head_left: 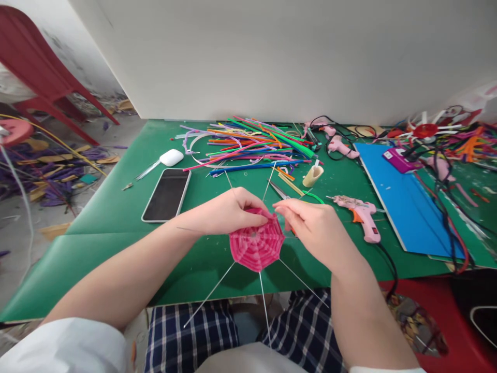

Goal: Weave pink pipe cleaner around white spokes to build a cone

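Note:
A pink web-like disc (257, 248), woven from fuzzy pipe cleaner around thin straight spokes, is held over the front edge of the table. My left hand (243, 212) grips its upper part, thumb on the near face. At the disc's upper right edge, the fingertips of my right hand (305, 220) are pinched together; what lies between them is too small to see, perhaps the pink strand's end. Several spokes (263, 298) stick out past the weave, some down over the lap. Just behind my right hand, scissors (278, 190) are partly hidden.
Loose coloured pipe cleaners (248, 145) are heaped at the back of the green table (104, 207). A phone (166, 196) lies left, beside a white rounded object (171, 156). To the right are a pink glue gun (361, 215) with its cord, a beige tube (312, 175) and a blue board (399, 207).

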Available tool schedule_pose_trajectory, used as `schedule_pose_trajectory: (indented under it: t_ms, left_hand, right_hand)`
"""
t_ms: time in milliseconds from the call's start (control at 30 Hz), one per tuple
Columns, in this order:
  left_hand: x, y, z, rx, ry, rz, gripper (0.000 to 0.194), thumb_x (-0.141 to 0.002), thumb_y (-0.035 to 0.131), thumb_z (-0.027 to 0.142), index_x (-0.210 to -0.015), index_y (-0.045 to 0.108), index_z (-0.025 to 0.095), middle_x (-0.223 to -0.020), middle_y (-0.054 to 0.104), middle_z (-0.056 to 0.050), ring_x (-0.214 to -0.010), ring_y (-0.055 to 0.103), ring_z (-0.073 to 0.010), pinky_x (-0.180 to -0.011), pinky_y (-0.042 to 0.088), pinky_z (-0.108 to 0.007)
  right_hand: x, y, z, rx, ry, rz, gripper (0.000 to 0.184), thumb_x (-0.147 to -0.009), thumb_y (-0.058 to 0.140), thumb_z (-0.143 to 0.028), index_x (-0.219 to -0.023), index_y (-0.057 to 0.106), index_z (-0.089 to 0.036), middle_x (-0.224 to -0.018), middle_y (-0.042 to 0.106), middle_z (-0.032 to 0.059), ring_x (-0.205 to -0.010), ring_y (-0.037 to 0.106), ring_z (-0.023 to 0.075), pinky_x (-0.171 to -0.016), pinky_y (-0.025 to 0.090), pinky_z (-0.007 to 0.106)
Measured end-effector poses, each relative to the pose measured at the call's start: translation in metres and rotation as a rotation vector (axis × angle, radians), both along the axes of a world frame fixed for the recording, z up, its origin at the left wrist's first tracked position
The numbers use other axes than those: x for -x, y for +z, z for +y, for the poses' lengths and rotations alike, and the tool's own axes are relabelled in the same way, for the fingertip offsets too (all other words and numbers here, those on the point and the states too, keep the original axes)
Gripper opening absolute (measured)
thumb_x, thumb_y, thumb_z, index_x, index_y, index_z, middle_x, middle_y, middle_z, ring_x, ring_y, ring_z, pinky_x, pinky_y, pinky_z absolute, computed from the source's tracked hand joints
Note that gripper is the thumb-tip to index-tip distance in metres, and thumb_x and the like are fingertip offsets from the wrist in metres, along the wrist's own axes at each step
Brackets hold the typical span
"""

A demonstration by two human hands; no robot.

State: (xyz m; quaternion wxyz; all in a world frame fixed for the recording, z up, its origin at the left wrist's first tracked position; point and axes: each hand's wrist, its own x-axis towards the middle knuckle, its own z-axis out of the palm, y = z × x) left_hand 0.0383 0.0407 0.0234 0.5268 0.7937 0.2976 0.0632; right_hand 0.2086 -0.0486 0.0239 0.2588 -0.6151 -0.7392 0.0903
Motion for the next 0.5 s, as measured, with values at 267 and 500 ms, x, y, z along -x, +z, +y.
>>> schedule_pose_trajectory:
  t_ms: [267, 500]
  left_hand:
    - [0.013, 0.012, 0.003, 0.053, -0.136, -0.085, 0.021, -0.077, 0.057, 0.030, -0.086, 0.071, 0.017, -0.070, 0.067, -0.001, -0.060, 0.057, -0.0105, -0.052, 0.045, -0.017]
    - [0.011, 0.017, 0.000, 0.092, -0.203, -0.166, 0.018, -0.077, 0.058, 0.025, -0.084, 0.072, 0.016, -0.068, 0.067, -0.002, -0.058, 0.056, -0.0102, -0.052, 0.044, -0.017]
  right_hand:
    - [-0.037, 0.018, -0.016, -0.089, -0.153, 0.660, 0.020, -0.081, 0.056, -0.032, -0.068, 0.064, -0.020, -0.050, 0.057, -0.0014, -0.039, 0.049, 0.0090, -0.037, 0.039, 0.021]
    - [-0.041, 0.000, -0.002, 0.373, 0.118, 0.818, 0.010, -0.076, 0.062, -0.025, -0.081, 0.068, -0.019, -0.066, 0.068, 0.0011, -0.049, 0.058, 0.0093, -0.044, 0.048, 0.020]
